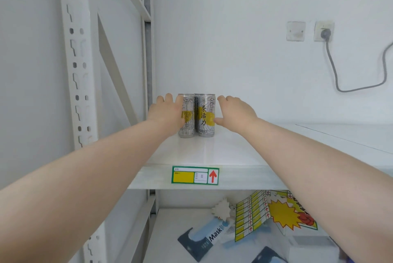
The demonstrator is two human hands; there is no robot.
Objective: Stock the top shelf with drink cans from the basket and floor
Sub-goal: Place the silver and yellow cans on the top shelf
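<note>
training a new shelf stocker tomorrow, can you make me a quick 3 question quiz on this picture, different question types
1. True or false: the silver and yellow drink can with the barcode and the silver and yellow drink can with large black characters stand upright, side by side, on the white metal top shelf.
2. The green-framed yellow price label with a red arrow sits: A) on the top shelf's front edge, B) on the wall, C) on a can.
3. Which hand covers part of the barcode can: the left hand or the right hand?

Key: 1 true; 2 A; 3 the left hand.
</note>
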